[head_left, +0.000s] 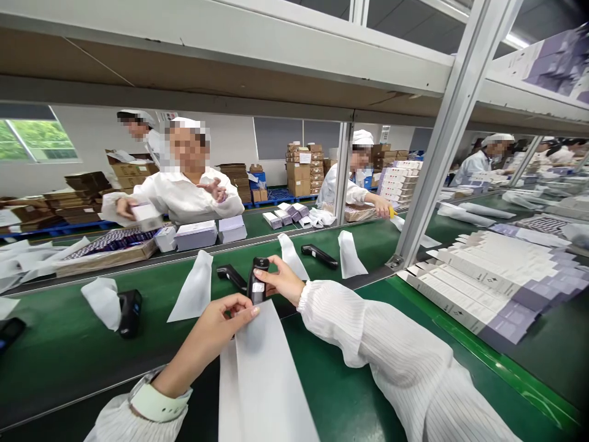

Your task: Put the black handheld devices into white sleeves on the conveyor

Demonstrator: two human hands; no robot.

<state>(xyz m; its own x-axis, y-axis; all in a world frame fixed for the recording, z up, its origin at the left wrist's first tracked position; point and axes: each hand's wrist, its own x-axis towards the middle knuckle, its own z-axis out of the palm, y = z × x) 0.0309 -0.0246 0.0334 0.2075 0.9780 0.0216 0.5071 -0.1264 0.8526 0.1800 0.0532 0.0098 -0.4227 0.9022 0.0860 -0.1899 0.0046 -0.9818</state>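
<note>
My left hand (232, 316) pinches the top edge of a long white sleeve (271, 374), which hangs down toward me. In my right hand (281, 279) is a black handheld device (256, 285) with a small white label, held upright. Its lower end meets the mouth of the sleeve; how far it reaches inside is hidden. Just behind, another black device (231, 277) lies on the green conveyor belt (161, 344). To its left a white sleeve (193, 287) stands on the belt, and a further black device (130, 313) rests against a crumpled sleeve (102, 301).
Flattened white and purple cartons (488, 279) are stacked at right. A metal post (442, 141) rises beside them, under an overhead shelf (230, 49). Across the belt, a co-worker (188, 190) handles a small box, near white boxes (197, 235). Another co-worker (350, 178) reaches over the belt.
</note>
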